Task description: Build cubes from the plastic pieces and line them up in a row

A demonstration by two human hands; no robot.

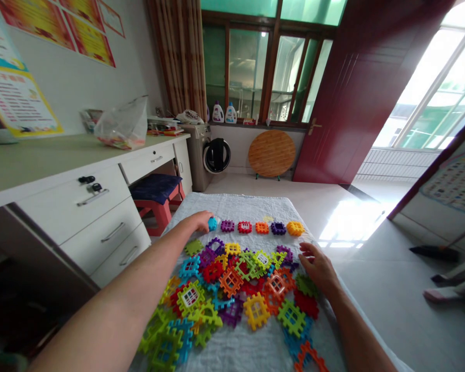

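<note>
My left hand [202, 221] has its fingers closed on a blue building block [212, 223] at the left end of a row. Part of that block is hidden by the fingers. To its right along the row stand a purple block [227, 226], a red block [245, 227], an orange block [262, 227], a dark purple block [278, 228] and a yellow block [295, 228]. Nearer to me lies a loose heap of notched plastic panels, among them an orange panel [231, 281] and a yellow panel [256, 311]. My right hand [313, 261] is open with nothing in it, beside the heap's right edge.
A pale cloth [236, 204] covers the table. On the left is a white desk [101, 217] with a plastic bag [124, 124] on top and a red stool [158, 206] beneath. Behind stand a washing machine [197, 155], a round wooden board [272, 153] and a red door [356, 98].
</note>
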